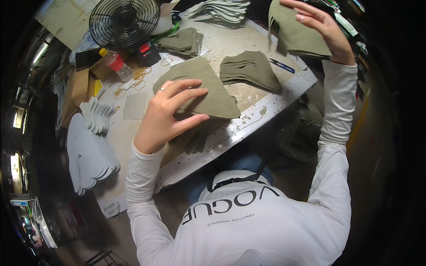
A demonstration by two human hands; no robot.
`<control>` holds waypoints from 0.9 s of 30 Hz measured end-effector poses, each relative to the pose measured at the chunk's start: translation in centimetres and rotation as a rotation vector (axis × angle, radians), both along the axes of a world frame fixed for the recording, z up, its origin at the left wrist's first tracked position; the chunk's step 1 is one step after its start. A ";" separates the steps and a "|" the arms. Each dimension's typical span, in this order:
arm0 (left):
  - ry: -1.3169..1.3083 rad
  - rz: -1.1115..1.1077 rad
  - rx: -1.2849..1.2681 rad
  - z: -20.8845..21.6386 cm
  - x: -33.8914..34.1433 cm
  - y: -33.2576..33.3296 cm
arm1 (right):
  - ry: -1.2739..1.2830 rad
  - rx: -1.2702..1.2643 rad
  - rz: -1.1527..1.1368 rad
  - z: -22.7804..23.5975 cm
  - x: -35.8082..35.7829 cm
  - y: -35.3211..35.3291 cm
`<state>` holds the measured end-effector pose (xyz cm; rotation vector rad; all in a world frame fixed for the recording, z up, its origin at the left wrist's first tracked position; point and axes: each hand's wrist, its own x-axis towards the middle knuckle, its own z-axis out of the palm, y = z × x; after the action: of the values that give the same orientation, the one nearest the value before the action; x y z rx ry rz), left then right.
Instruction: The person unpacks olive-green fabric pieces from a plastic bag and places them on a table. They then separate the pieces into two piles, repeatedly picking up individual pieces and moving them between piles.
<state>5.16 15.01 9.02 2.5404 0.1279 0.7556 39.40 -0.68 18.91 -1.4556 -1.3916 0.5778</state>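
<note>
My left hand [171, 106], with a ring on one finger, lies over an olive fabric piece [199, 75] with its fingers and thumb spread. More olive pieces show in shadow below that piece's near edge. At the upper right my right hand [326, 31] holds another olive fabric piece [293, 33] off the table's right end; its fingers lie over the top, and the underside of the grip is hidden. Between the hands rests a stack of olive cut pieces [248, 71] with slits. A slim dark-blue hand tool [282, 65] lies beside this stack.
A black fan [124, 22] stands at the back left, near a red-labelled bottle [116, 64] and a cardboard box [80, 91]. Pale grey cut pieces [91, 153] lie at the left. Fabric scraps [242, 122] litter the white table edge [230, 148].
</note>
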 end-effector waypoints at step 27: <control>-0.045 -0.037 0.038 -0.2 -0.4 0.3 | -0.564 -0.104 -0.592 -20.7 1.4 1.0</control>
<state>4.75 15.31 8.78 2.5525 0.0518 0.8072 40.77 0.33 -1.77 -2.1041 -1.2475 -0.1587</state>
